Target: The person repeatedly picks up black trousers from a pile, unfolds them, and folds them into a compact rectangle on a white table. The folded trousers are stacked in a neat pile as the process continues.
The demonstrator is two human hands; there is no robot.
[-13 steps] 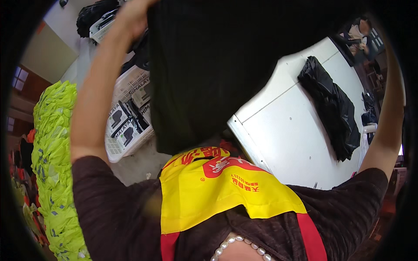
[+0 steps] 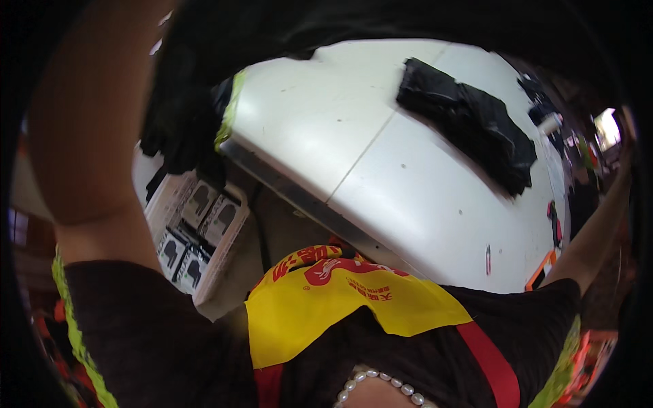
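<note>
Both my arms are raised and spread. My left forearm [image 2: 95,115] rises past the upper left rim, and that hand is out of the picture. My right forearm [image 2: 605,211] runs up along the right rim, where the hand is lost from sight. Between the arms a large piece of black cloth [image 2: 381,20] stretches across the top, its edge hanging down at the left. Whether my fingers grip it is hidden. Below it, a folded black bundle, perhaps a garment or plastic [image 2: 466,122], lies on the white table [image 2: 306,129].
A white plastic basket [image 2: 228,238] with several black-and-white packets [image 2: 197,231] stands left of the table. A pen-like item [image 2: 488,260] and an orange-edged object [image 2: 541,270] lie near the table's right side. Bright yellow-green material [image 2: 231,112] hangs at the table's left corner.
The black cloth has risen and spread wide across the top, uncovering more of the table. My left arm has swung up and outward, and the view has turned to the right.
</note>
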